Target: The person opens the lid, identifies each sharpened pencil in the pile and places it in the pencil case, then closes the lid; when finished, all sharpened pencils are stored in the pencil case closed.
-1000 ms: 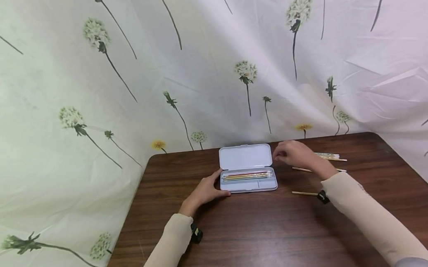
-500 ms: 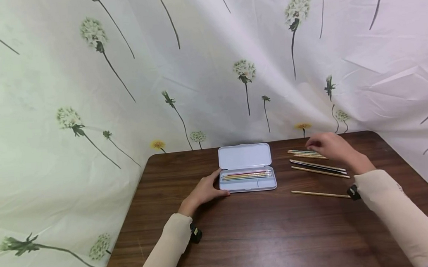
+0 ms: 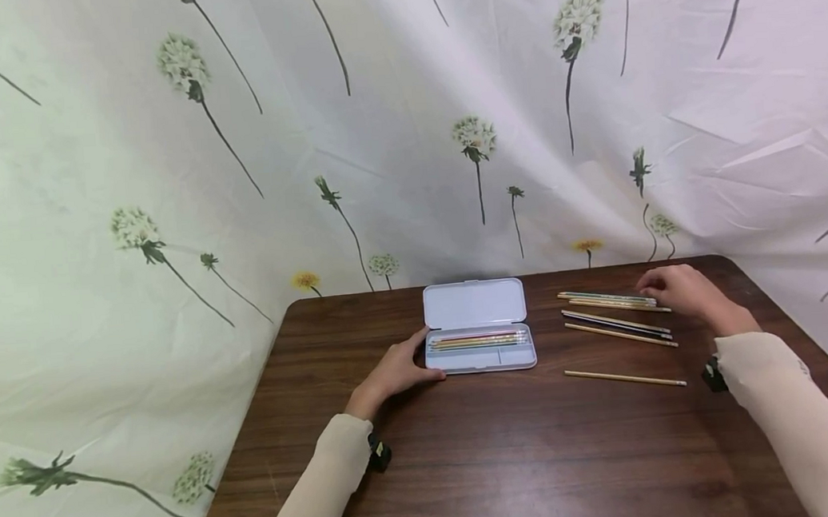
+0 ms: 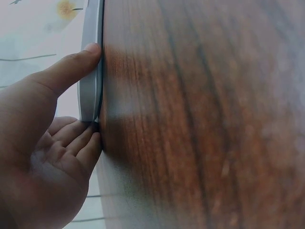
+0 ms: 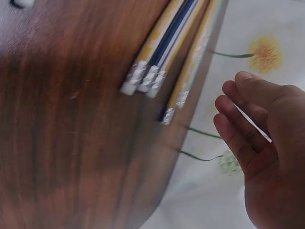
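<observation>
An open white pencil case lies on the brown table, its lid tipped back. Several pencils fill its long rear compartment. My left hand holds the case at its left end; in the left wrist view the thumb presses the front edge while the fingers bend round the end. Over on the right, my right hand hovers at the eraser ends of the rear group of pencils. The right wrist view shows that hand with loosely bent fingers and nothing between them.
Another group of pencils lies in front of the rear group. Nearer to me rests a single pencil. A white cloth printed with dandelions hangs behind the table.
My right hand has moved right, from beside the case's lid across the rear pencils to their eraser ends, uncovering the loose pencils. My left hand has stayed on the case.
</observation>
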The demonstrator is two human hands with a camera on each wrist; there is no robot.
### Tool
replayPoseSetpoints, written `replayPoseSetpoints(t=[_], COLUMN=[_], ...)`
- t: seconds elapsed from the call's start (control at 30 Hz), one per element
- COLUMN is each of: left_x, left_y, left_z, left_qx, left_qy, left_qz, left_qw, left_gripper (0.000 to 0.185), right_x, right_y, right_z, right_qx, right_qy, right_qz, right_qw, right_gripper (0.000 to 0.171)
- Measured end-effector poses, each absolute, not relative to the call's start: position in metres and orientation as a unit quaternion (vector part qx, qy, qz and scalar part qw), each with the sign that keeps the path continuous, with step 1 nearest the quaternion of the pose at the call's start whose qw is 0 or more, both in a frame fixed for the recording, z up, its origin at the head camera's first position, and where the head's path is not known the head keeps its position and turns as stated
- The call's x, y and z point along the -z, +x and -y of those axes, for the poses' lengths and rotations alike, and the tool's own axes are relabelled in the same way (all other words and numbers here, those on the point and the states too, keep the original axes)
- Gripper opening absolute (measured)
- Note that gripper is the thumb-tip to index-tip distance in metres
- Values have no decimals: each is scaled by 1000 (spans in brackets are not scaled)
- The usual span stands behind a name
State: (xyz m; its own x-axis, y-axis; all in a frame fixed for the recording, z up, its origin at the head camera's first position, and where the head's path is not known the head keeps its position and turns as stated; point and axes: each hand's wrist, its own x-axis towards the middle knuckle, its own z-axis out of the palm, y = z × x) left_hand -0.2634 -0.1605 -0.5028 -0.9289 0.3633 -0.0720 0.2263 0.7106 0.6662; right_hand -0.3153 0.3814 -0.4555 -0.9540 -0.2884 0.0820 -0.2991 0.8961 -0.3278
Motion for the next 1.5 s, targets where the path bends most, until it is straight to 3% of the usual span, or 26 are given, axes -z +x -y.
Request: replayPoseSetpoints(t=[0.6,1.07,1.5], left_x=[501,503,504], left_y=[-263,-262,-263], left_z=[160,160,161], left_qx=[-345,-343,-343], left_qy=[163,155,153], left_qz=[-919,-921,-921], left_qw=[99,102,103], left_gripper=[101,101,101], right_x=[488,488,488], right_y=[-321,-325,-325], right_z=[-386,-385,-377], right_qx=[-151,-158,-141], right_qy=[130,100,115], right_qz=[980,982,983], right_qw=[18,-4,11], right_gripper=[19,18,12])
